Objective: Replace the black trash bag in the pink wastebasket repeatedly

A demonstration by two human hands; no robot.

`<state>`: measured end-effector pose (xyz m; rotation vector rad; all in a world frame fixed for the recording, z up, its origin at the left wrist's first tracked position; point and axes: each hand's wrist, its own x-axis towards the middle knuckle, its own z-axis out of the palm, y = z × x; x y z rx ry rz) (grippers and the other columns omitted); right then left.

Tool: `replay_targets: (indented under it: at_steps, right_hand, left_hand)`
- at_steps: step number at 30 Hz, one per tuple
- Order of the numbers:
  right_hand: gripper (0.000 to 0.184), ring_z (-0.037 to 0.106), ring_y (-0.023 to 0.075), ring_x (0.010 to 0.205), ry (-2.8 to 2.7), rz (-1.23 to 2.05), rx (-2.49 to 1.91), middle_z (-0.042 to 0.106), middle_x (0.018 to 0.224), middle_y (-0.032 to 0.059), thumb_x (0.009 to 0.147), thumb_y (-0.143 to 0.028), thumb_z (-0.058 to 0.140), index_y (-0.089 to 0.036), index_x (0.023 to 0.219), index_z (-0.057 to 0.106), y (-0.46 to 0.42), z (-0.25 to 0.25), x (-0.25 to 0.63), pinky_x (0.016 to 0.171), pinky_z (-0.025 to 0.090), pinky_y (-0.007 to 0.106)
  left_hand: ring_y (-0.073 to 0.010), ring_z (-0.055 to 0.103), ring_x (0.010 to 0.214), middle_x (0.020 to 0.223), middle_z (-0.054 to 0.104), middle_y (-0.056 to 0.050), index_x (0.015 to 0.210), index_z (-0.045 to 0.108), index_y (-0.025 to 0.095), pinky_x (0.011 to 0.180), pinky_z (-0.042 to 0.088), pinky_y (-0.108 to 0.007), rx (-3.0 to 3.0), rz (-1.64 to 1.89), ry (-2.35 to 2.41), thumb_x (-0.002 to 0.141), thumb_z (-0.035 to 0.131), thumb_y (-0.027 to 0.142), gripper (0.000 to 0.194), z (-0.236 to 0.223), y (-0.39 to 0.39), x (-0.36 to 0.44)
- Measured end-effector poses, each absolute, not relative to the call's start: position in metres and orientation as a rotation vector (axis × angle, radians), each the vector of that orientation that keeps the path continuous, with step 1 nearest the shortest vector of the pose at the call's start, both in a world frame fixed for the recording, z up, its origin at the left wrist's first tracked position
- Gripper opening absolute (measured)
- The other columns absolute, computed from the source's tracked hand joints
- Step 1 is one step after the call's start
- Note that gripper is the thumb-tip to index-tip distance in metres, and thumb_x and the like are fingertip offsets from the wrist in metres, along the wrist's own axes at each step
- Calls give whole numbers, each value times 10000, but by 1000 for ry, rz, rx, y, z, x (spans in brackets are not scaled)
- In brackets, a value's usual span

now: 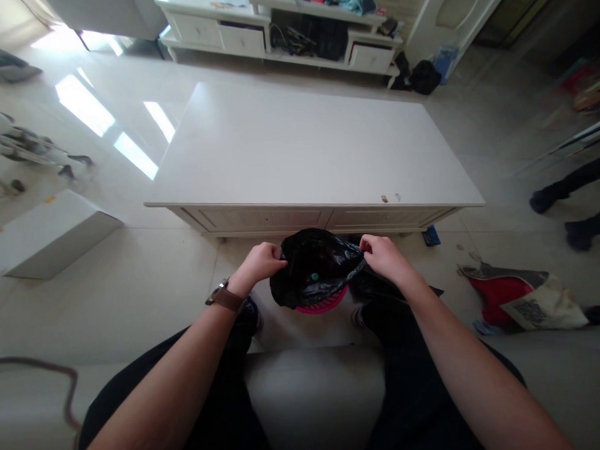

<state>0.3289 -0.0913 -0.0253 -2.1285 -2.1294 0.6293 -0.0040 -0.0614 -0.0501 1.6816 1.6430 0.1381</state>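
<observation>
Between my feet stands a pink slatted basket (321, 305) lined with a black plastic bag (303, 294). The bag's mouth is spread wide, and a small green round thing (315, 277) shows inside it. My left hand (262, 260), with a brown-strapped watch (225, 296) on its wrist, pinches the bag's left edge. On the other side my right hand (381, 253) is closed on the bag's right edge. Much of the basket is hidden under the bag. Dark material, partly hidden by my right forearm, lies to the right of the basket.
Just beyond the bag is a white coffee table (296, 145) with two tiny items near its front edge. A white box (56, 235) lies on the floor at left. To the right are a red and cream bag (526, 295) and another person's legs (586, 176). A TV cabinet (242, 40) stands behind.
</observation>
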Motion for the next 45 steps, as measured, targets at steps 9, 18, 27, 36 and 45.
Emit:
replay_targets:
  at_steps: [9,18,27,36,45]
  right_hand:
    - [254,637,140,788,-2036,826,-2065,722,823,12,813,41,570,-179,848,691,-90,-17,323,728,395,209]
    - [231,637,134,780,-1997,794,-2101,723,823,14,792,35,600,-173,847,684,-89,-15,325,720,398,212]
    - [213,618,138,773,-2033,774,-2056,704,818,10,783,14,590,-180,838,658,-90,-19,328,713,391,225]
    - [212,607,141,769,-2069,746,-2038,709,827,21,784,8,587,-179,848,664,-92,-18,327,711,378,232]
    - [210,599,137,755,-2079,785,-2056,702,835,21,806,10,586,-178,856,665,-93,-17,324,692,365,231]
  left_hand:
    - [-221,700,867,957,793,-70,1114,765,188,757,484,-258,1536,120,1557,670,585,-55,537,-68,-68,8]
    - [-223,702,793,743,755,-73,762,803,149,746,481,-284,1585,156,1634,827,700,186,127,-59,-61,4]
    - [-252,733,1064,1141,799,-131,1163,771,129,935,546,-314,1638,332,1682,786,722,128,381,-60,-58,-4]
    - [-234,723,891,959,800,-71,1068,784,199,796,515,-307,1774,256,1717,840,616,150,287,-57,-59,-7]
    - [-238,724,907,993,805,-78,1068,795,203,800,518,-306,1716,223,1718,816,614,149,314,-59,-56,-6]
